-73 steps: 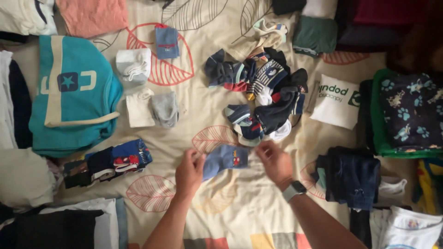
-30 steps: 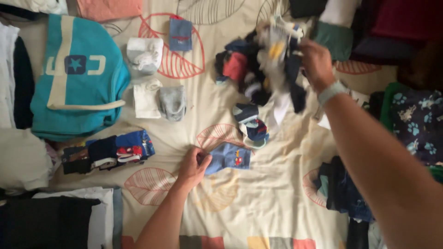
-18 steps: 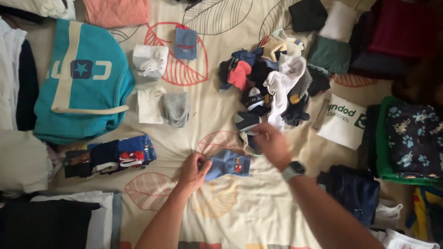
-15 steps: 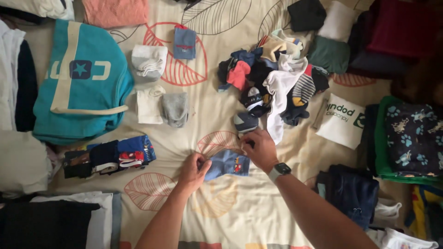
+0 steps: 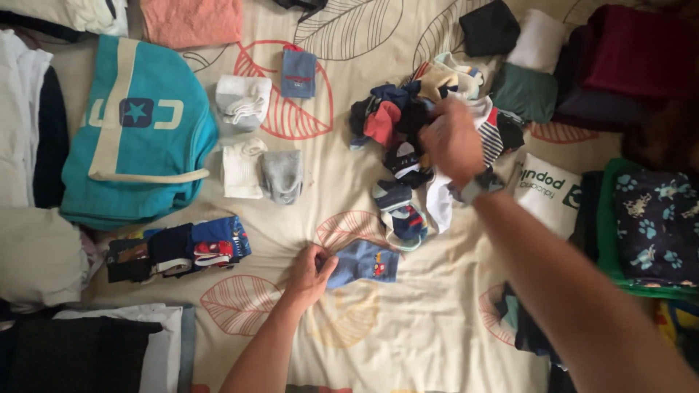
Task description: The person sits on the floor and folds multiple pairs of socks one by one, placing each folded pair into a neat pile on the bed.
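My right hand (image 5: 451, 142) has left the blue sock (image 5: 362, 263) and gone up into the sock pile (image 5: 426, 138), fingers buried, grip unclear. My left hand (image 5: 309, 269) pinches the sock's cuff, pinning it flat on the bedspread (image 5: 408, 327), clear of the pile.

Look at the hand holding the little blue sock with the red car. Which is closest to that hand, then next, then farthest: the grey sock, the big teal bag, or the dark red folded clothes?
From the left hand on the blue sock:
1. Grey sock, just above it, slightly left.
2. Teal bag, farther up on the left side.
3. Dark red folded clothes, far off in the top right corner.
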